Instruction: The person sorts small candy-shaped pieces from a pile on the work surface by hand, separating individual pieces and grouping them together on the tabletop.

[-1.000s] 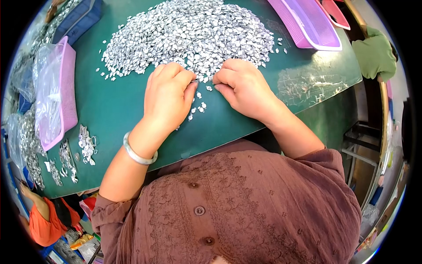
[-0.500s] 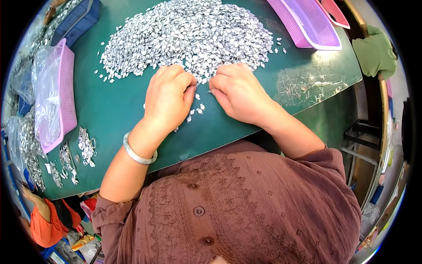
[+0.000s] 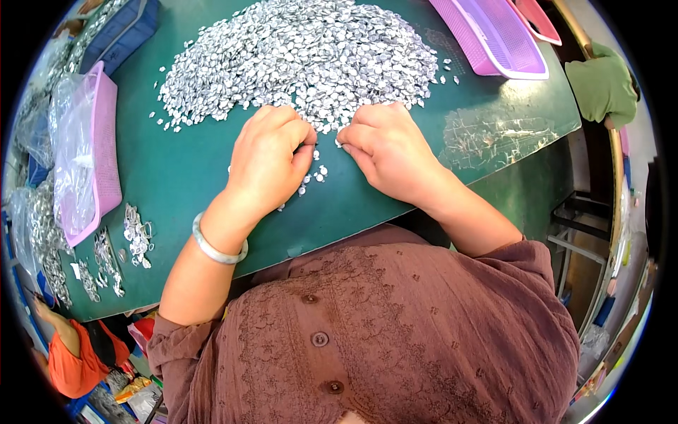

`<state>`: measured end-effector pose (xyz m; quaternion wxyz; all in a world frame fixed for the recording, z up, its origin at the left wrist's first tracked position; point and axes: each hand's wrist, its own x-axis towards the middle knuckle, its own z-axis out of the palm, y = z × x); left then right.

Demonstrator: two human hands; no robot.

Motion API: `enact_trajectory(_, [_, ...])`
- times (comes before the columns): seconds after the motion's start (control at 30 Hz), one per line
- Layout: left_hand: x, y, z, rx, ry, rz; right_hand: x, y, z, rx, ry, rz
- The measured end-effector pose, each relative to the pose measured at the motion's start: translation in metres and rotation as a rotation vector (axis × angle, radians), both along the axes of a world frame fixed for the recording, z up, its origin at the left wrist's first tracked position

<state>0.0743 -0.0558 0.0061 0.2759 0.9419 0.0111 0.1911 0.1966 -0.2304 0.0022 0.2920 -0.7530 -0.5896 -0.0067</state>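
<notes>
A big heap of small silver metal pieces (image 3: pixel 304 60) covers the far middle of the green table (image 3: pixel 183 166). At the heap's near edge my left hand (image 3: pixel 270 152) is closed in a pinch, thumb against curled fingers; what it holds, if anything, is hidden. A pale bangle (image 3: pixel 212 249) circles that wrist. Just to the right, my right hand (image 3: pixel 388 148) pinches a small silver piece (image 3: pixel 339 143) between thumb and forefinger. Several loose silver pieces (image 3: pixel 322 172) lie on the tabletop between the hands and near my left hand.
A pink basket (image 3: pixel 107 141) with clear plastic bags stands at left, a blue crate (image 3: pixel 120 35) behind it. Metal strands (image 3: pixel 136 237) lie near the left edge. Purple (image 3: pixel 494 42) and red baskets (image 3: pixel 538 21) sit far right. A person in orange (image 3: pixel 74 360) and one in green (image 3: pixel 600 83) are nearby.
My right hand's fingertips have turned slightly, and the piece in them shows more plainly. My left hand has barely moved, still pinched.
</notes>
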Motion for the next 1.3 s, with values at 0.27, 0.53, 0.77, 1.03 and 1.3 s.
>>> enact_trajectory(0.27, [-0.012, 0.010, 0.000, -0.049, -0.002, -0.019, 0.004, -0.003, 0.006, 0.039, 0.048, 0.009])
enact_trajectory(0.53, [-0.018, 0.007, 0.001, 0.003, 0.028, -0.033, 0.001, -0.004, 0.003, 0.010, 0.048, 0.089])
enact_trajectory(0.77, [-0.021, 0.010, 0.006, 0.033, 0.062, -0.128, 0.004, 0.008, 0.006, 0.037, -0.083, 0.052])
enact_trajectory(1.03, [-0.019, 0.013, 0.000, 0.060, -0.015, 0.013, 0.005, 0.010, 0.004, 0.023, -0.001, 0.103])
enact_trajectory(1.3, [-0.020, 0.013, -0.001, 0.048, 0.015, 0.007, 0.002, 0.017, 0.000, 0.019, -0.074, 0.089])
